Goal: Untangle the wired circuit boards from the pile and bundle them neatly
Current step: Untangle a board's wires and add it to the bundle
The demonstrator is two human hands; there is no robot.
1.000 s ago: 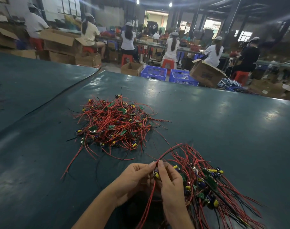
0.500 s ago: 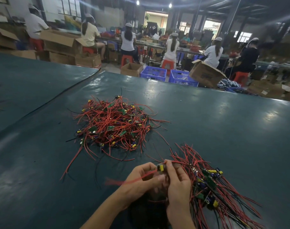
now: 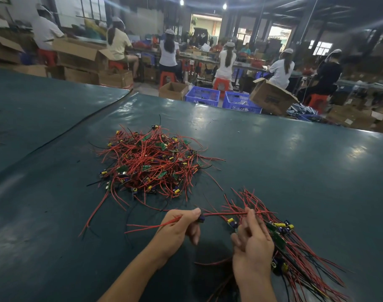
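A tangled pile (image 3: 152,163) of small green circuit boards with red and black wires lies on the dark green table (image 3: 295,171), ahead and to the left. A sorted bundle (image 3: 295,247) of boards with wires lies fanned out at the lower right. My left hand (image 3: 182,227) pinches one wired board, with red leads trailing to the left. From that board a red wire (image 3: 225,214) runs right to my right hand (image 3: 251,243), whose fingertips grip its far end above the bundle. The board itself is mostly hidden by my left thumb.
A seam (image 3: 77,129) in the table cover runs diagonally at the left. Beyond the far table edge stand blue crates (image 3: 202,97), cardboard boxes (image 3: 271,97) and several seated workers at benches.
My hands were together over the bundle's near end. They have drawn apart, the left hand moving left with the board, and the red wire is stretched straight between them.
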